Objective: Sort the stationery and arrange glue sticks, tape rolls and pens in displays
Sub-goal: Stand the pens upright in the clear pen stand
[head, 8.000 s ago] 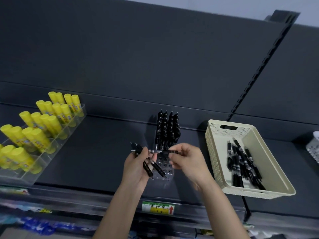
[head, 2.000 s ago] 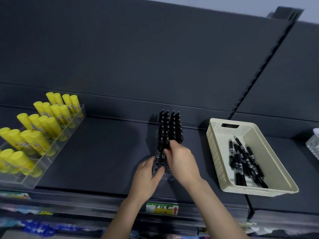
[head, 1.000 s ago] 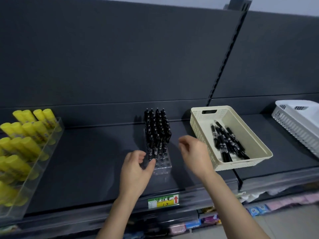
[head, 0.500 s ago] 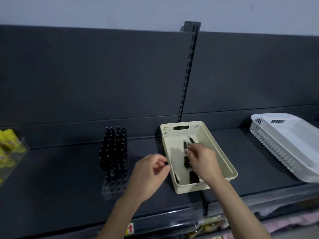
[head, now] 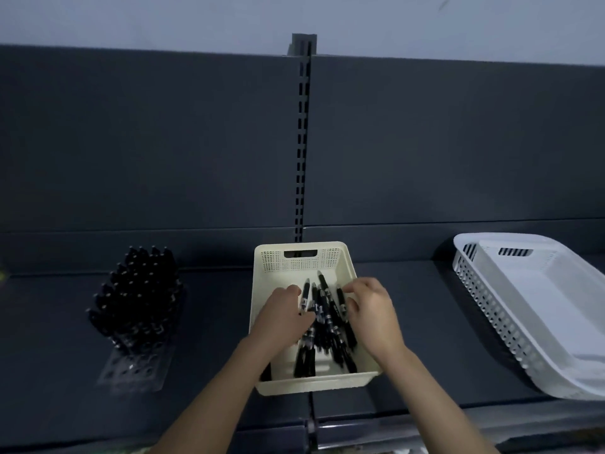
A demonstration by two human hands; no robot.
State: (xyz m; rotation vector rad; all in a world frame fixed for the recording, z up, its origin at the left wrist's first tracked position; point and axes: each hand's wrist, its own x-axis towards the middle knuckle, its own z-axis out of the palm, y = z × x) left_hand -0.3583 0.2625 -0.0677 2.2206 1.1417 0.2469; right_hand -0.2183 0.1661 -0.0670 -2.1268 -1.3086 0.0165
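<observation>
Ok, head view, left to right. First the pen display (head: 136, 309) at 8 o'clock on the dark shelf (head: 212, 339): clear holed block, black pens upright and packed in its far rows, open holes showing in the near rows. Well apart from it, cream basket (head: 299, 258) at 6 o'clock, straddling the seam below the slotted upright (head: 302, 142), which runs up the back panel toward 12. In the basket the loose pens (head: 325, 317) lie in a rough pile, mostly pointing 12 to 6, a few crossed. Both forearms come in from the bottom edge and both hands are inside the basket: left hand (head: 281, 319) on the pile's 9 o'clock side, fingers curled in, thumb against the pens; right hand (head: 373, 311) on the pile's 3 o'clock side, fingers curled down onto the pens. Both touch the pile; motion blur, so cannot tell whether either hand actually has a pen clamped. Last, white basket (head: 530, 309) at 4 o'clock, well apart from the cream one, running off the right edge.
</observation>
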